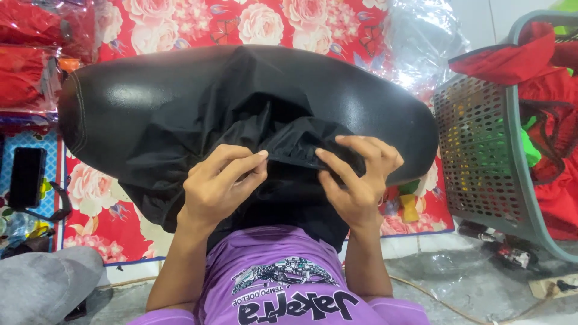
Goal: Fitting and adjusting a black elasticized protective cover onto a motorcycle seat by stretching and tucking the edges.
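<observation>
A black fabric garment (241, 114) lies crumpled over a black padded oval cushion (120, 108) in front of me. My left hand (220, 183) pinches the garment's gathered edge between thumb and fingers. My right hand (361, 174) grips the same edge a little to the right, fingers curled over the fold. The cloth hangs down from both hands toward my purple shirt (283, 283).
A grey perforated laundry basket (481, 150) with red and green clothes stands at the right. A red floral mat (241, 24) covers the floor behind. Packed red garments (30, 54) and a black phone (27, 177) lie at the left. A cable (439, 298) crosses the tiled floor.
</observation>
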